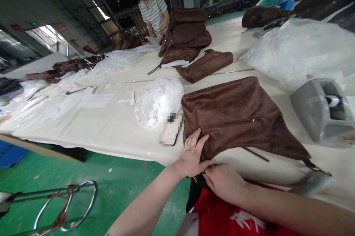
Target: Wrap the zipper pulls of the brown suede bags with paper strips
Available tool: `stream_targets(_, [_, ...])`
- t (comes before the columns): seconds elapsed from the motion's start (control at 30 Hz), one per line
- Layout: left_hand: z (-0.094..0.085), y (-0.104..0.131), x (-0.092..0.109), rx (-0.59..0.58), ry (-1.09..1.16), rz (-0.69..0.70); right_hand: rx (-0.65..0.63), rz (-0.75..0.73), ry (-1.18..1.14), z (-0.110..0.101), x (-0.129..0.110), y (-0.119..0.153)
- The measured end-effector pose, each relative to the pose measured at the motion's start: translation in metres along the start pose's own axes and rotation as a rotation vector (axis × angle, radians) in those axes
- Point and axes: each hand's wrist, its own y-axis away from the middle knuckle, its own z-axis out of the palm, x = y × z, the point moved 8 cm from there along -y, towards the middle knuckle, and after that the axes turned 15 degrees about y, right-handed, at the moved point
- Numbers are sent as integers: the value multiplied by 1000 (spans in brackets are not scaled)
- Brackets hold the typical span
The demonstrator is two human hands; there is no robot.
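A brown leather-look handbag (230, 106) lies flat on the table in front of me, with a zip running across its upper face. My left hand (192, 154) rests on the bag's near left corner, fingers spread over the material and thumb close to the other hand. Beside it, my right hand (224, 182) is closed at the bag's near edge, its fingers curled around the brown material there. A bit of gold-coloured metal shows under the hands; the rest of that corner is hidden. A thin brown strap (256, 154) sticks out from the bag's near side.
A phone (170, 132) and a clear plastic bag of white pieces (158, 104) lie left of the handbag. More brown bags (188, 36) are stacked behind. At right are a grey tape dispenser (313, 110) and plastic wrapping (299, 51). A person (155, 6) stands across the table.
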Motion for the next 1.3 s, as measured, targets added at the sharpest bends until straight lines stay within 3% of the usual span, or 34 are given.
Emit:
stream_targets(0.2, [-3,-18,0,98,38,-118,-25,106,-141,-4,5,-3])
stream_targets(0.47, [-5,-23,-3,101,42,-97,-18,88,-134,-7,11,3])
stream_targets(0.63, [-6,-15,1,-133,111,39,-14,128,-82,-12,33,18])
stream_targets(0.73, [-9,-10,1,-192,120,84,-22,130,-68,-13,35,18])
stream_targets(0.93, [-10,-6,2,-138,105,120,2,117,-101,-13,31,13])
stream_targets(1.17, [-9,1,4,44,34,179,-21,181,-133,-15,35,12])
stream_targets(1.3, [-10,1,7,-2,46,175,-45,271,-147,-17,41,10])
